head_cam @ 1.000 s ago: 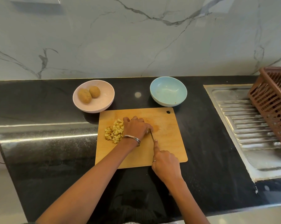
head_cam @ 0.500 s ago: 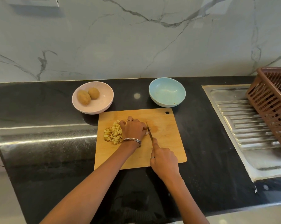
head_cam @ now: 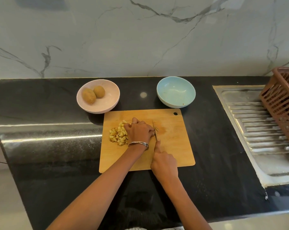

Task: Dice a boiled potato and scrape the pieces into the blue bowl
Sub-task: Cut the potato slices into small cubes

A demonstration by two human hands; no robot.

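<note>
Right hand (head_cam: 163, 161) grips knife (head_cam: 155, 132), index along spine. Left hand (head_cam: 138, 131) curls over last potato bit, hidden beneath. Dice (head_cam: 118, 135) piled left on board (head_cam: 173, 146). Keep knuckles leading blade, short cuts. Bowl (head_cam: 175, 92) beyond, unfilled.

We cannot see the potato piece under the left hand (head_cam: 138, 130); its curled fingers cover whatever they press on the pale wooden cutting board (head_cam: 173, 146). The thin knife (head_cam: 154, 130) shows only as a dark sliver, its handle buried in the grip of the right hand (head_cam: 163, 161). The heap of small yellow potato cubes (head_cam: 118, 135) is partly hidden behind the left hand. The brown slatted plastic basket (head_cam: 283, 107) and the ribbed steel sink drainboard (head_cam: 256, 130) are cut off by the right edge. Both forearms leave the bottom edge.
</note>
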